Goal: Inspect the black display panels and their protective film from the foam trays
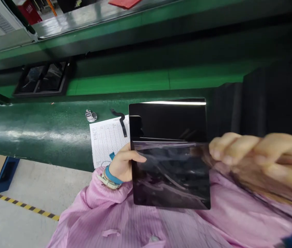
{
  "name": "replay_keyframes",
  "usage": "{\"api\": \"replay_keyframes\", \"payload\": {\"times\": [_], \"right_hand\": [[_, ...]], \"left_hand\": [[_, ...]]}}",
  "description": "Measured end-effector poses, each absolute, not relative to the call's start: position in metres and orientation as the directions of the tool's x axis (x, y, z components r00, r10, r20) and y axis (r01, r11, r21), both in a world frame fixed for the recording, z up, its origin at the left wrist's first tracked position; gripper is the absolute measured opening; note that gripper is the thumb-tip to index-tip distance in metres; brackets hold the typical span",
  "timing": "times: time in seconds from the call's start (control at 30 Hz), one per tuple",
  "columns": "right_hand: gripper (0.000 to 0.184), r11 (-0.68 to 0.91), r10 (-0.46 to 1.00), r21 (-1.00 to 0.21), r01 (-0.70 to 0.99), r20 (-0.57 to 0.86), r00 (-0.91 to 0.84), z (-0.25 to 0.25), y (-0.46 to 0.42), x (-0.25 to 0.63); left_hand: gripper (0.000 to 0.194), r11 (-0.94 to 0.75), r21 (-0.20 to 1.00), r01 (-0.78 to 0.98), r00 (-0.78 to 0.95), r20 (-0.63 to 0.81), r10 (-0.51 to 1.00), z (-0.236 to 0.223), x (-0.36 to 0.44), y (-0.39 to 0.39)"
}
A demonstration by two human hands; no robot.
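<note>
A flat black glass panel [169, 120], like a tablet screen, is held up in front of my chest. My left hand [123, 163] grips its left edge, thumb on the front face and the other fingers hidden behind. Thin clear plastic film [171, 175] lies over the panel's lower part, wrinkled, and stretches past its right edge. My right hand [259, 153], blurred, has its fingers closed on that film to the right of the panel. Behind the panel, a printed form [107, 144] lies on the green bench [45, 131], with a black flex cable [123, 125] on it.
A metal tally counter [91, 115] stands by the form. A black tray [65, 81] with two compartments holding dark, shiny things lies at the back left. Dark trays [269, 96] are at the right. Striped tape [27, 206] marks the floor beside a blue-edged cart [2, 179].
</note>
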State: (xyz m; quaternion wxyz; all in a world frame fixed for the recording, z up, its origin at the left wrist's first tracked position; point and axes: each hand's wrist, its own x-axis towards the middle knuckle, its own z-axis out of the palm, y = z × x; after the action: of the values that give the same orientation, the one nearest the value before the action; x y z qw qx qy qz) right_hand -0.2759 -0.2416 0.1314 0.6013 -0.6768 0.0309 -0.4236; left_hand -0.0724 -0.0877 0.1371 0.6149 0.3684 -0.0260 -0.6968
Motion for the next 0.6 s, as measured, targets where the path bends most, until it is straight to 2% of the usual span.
{"api": "replay_keyframes", "payload": {"times": [0.07,0.17,0.3,0.4,0.47,0.6], "right_hand": [[0.018,-0.171,-0.668,-0.828,0.535,0.496,0.555,0.138,-0.248,-0.255],[0.012,-0.162,-0.796,-0.824,0.542,0.434,0.422,0.132,-0.258,-0.237],[0.016,-0.186,-0.823,-0.791,0.583,0.45,0.348,0.121,-0.265,-0.222],[0.016,-0.221,-0.825,-0.731,0.646,0.493,0.276,0.116,-0.268,-0.215],[0.014,-0.234,-0.811,-0.679,0.696,0.531,0.246,0.113,-0.271,-0.215],[0.013,-0.141,-0.842,-0.63,0.764,0.482,0.243,0.103,-0.274,-0.228]], "left_hand": [[0.061,-0.256,0.493,0.832,0.019,-0.485,-0.874,0.132,-0.063,-0.095],[0.061,-0.284,0.468,0.837,-0.005,-0.511,-0.859,0.125,-0.052,-0.103],[0.05,-0.202,0.359,0.911,0.014,-0.518,-0.855,0.118,-0.046,-0.112],[0.05,-0.109,0.375,0.92,0.105,-0.507,-0.856,0.119,-0.049,-0.118],[0.051,-0.116,0.387,0.915,0.116,-0.526,-0.843,0.123,-0.052,-0.121],[0.049,-0.078,0.399,0.914,0.164,-0.537,-0.828,0.131,-0.056,-0.122]]}}
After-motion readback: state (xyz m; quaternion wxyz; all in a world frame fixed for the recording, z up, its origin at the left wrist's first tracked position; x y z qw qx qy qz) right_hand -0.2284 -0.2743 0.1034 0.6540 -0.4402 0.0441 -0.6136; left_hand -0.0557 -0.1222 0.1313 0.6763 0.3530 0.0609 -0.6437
